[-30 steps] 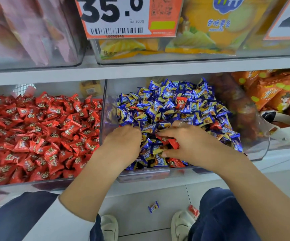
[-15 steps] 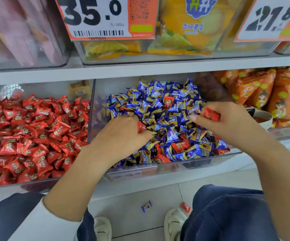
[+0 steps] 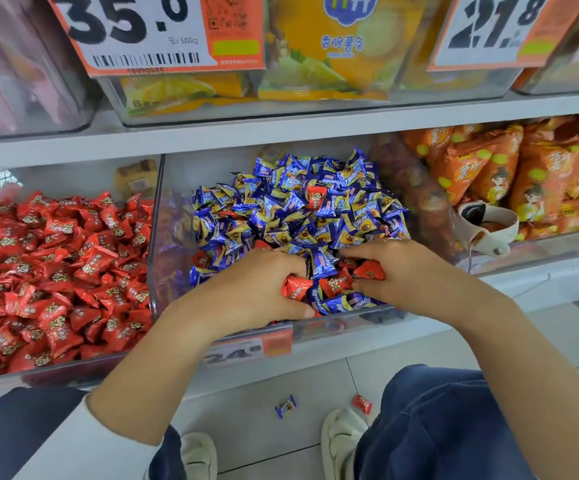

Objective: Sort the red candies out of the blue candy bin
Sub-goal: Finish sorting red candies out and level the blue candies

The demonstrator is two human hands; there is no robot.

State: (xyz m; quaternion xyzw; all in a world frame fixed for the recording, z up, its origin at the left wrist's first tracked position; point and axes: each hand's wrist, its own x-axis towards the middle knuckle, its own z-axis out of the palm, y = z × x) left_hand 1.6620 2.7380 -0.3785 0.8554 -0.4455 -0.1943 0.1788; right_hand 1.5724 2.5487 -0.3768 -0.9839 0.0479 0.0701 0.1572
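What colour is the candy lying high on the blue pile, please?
Red, seen in the head view.

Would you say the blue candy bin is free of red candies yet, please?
Not yet. The blue candy bin holds red candies: one atop the pile, more between both hands.

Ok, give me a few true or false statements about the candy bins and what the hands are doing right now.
1. Both hands are in the blue candy bin. True.
2. The right hand is empty. False: it holds a red candy.
3. A red candy still sits high on the blue pile. True.
4. The red candy bin is to the right of the blue one. False: it is to the left.
5. Two candies lie on the floor, one blue and one red. True.
6. The left hand rests on the floor. False: it grips a red candy in the bin.
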